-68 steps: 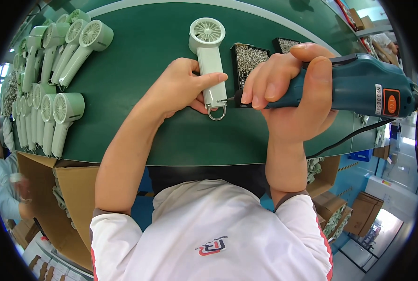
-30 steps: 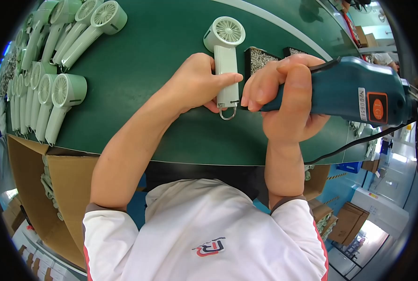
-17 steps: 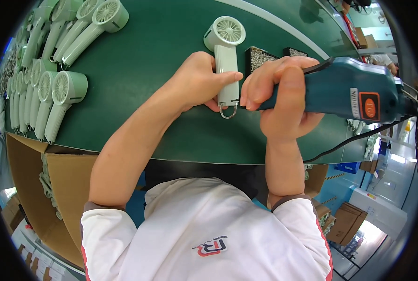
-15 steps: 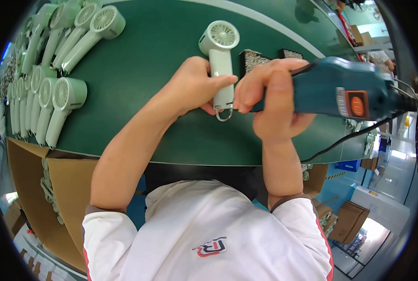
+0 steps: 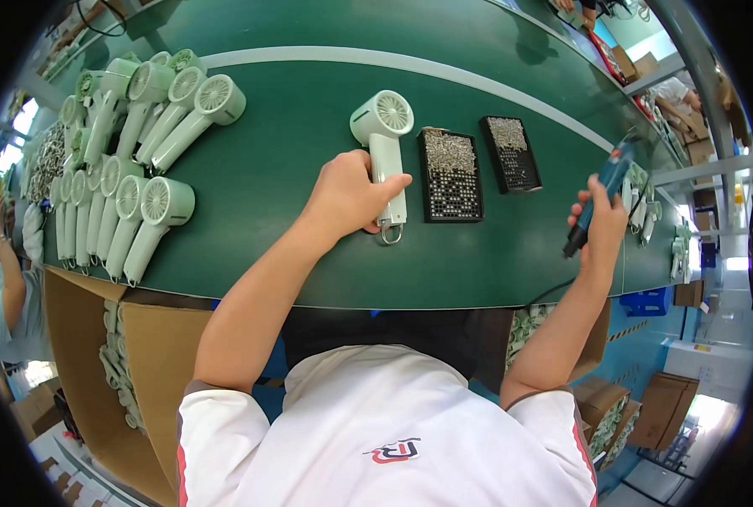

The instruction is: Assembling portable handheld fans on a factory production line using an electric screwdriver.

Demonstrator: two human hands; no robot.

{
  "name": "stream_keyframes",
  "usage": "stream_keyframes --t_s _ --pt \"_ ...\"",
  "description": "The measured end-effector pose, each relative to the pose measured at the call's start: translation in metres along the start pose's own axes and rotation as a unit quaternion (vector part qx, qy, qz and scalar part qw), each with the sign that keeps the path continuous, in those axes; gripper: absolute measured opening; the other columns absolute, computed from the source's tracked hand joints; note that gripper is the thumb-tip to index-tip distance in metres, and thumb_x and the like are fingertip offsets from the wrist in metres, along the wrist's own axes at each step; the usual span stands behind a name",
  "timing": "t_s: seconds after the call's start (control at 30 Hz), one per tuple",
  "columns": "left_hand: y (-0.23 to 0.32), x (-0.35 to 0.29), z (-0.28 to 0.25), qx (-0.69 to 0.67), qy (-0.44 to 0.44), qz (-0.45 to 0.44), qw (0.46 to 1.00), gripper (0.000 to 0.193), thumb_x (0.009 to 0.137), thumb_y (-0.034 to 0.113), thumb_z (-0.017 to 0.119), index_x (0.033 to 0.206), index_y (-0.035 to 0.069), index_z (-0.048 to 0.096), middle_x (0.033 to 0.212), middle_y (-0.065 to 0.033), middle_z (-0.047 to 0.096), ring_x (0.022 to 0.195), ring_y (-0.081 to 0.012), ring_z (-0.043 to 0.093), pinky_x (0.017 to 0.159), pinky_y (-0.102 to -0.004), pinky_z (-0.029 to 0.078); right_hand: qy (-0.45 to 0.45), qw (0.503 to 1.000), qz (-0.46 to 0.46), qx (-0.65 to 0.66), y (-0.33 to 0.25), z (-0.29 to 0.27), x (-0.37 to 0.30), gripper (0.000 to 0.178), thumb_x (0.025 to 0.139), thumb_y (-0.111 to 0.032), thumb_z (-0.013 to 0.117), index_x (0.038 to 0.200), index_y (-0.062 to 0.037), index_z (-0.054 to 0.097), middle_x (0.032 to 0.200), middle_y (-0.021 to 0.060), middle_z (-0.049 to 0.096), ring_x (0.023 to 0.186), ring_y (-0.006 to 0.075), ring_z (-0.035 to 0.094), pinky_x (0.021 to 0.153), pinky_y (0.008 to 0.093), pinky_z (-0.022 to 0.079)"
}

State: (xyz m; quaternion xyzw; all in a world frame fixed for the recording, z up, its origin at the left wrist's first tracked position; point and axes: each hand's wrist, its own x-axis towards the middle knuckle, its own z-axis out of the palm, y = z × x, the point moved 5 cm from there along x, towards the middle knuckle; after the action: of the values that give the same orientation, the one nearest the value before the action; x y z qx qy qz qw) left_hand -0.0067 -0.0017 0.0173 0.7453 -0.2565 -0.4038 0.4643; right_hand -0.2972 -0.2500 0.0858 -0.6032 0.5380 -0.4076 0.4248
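Observation:
A pale green handheld fan (image 5: 385, 156) lies on the green table, its round grille at the far end and a metal loop at the near end. My left hand (image 5: 342, 196) is wrapped around its handle, thumb across the top. Off to the right, my right hand (image 5: 600, 221) grips a blue electric screwdriver (image 5: 614, 173) above the table, its dark tip pointing toward me and down to the left. Between the two hands lie two black screw trays, a larger one (image 5: 452, 198) beside the fan and a smaller one (image 5: 520, 173) farther right, both holding many small screws.
Many more pale green fans (image 5: 165, 203) are crowded on the left of the table. An open cardboard box (image 5: 157, 346) with similar parts stands below the near edge at left. Another person's arm (image 5: 9, 262) shows at far left. A blue bin (image 5: 646, 302) sits at right.
My right hand has drawn the screwdriver away from the fan's near end, out to the right. Both screw trays now show fully. My left hand keeps hold of the fan.

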Motion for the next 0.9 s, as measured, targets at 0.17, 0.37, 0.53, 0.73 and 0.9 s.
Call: stream_keyframes --t_s 0.17,0.37,0.53,0.73,0.9 --pt "0.007 -0.015 -0.005 0.206 0.100 0.097 0.969 0.044 0.089 0.033 0.075 0.101 -0.009 0.065 0.082 -0.0248 0.073 0.075 -0.0387 0.074 0.074 -0.0462 0.059 -0.001 0.952 0.025 -0.304 0.076 -0.052 0.050 0.031 0.093 -0.027 0.073 0.090 0.0026 0.067 0.076 0.0115 0.065 0.066 0.0222 0.067 0.055 0.0359 0.054" --pt "0.011 -0.038 -0.009 0.273 0.168 0.128 0.939 0.038 0.090 0.027 0.074 0.100 -0.005 0.058 0.078 -0.0249 0.071 0.076 -0.0409 0.073 0.071 -0.0481 0.058 0.014 0.811 -0.094 -0.577 0.078 -0.040 0.052 0.042 0.090 -0.036 0.077 0.086 0.0058 0.070 0.086 0.0266 0.072 0.087 0.0468 0.070 0.081 0.0522 0.055" --pt "0.007 -0.055 -0.013 0.291 0.221 0.161 0.917 0.030 0.090 0.022 0.073 0.097 -0.002 0.056 0.075 -0.0205 0.070 0.071 -0.0400 0.072 0.066 -0.0468 0.057 0.034 0.792 -0.054 -0.607 0.084 -0.037 0.052 0.039 0.099 -0.030 0.067 0.100 0.0084 0.068 0.102 0.0320 0.071 0.096 0.0465 0.070 0.087 0.0535 0.054" --pt "-0.003 -0.074 -0.016 0.367 0.312 0.237 0.844 0.030 0.087 0.017 0.077 0.096 0.002 0.053 0.081 -0.0157 0.065 0.074 -0.0353 0.068 0.063 -0.0442 0.056 0.091 0.685 -0.275 -0.669 0.107 -0.031 0.036 0.036 0.102 -0.025 0.062 0.114 0.0095 0.062 0.121 0.0346 0.064 0.105 0.0451 0.068 0.090 0.0505 0.054" --pt "-0.011 -0.081 -0.010 0.432 0.335 0.246 0.800 0.034 0.083 0.017 0.081 0.094 0.003 0.053 0.086 -0.0138 0.058 0.079 -0.0318 0.061 0.066 -0.0427 0.052 -0.069 0.760 -0.210 -0.611 -0.001 0.027 -0.042 0.033 0.102 -0.021 0.064 0.126 0.0016 0.068 0.113 0.0240 0.073 0.093 0.0387 0.073 0.083 0.0463 0.058"
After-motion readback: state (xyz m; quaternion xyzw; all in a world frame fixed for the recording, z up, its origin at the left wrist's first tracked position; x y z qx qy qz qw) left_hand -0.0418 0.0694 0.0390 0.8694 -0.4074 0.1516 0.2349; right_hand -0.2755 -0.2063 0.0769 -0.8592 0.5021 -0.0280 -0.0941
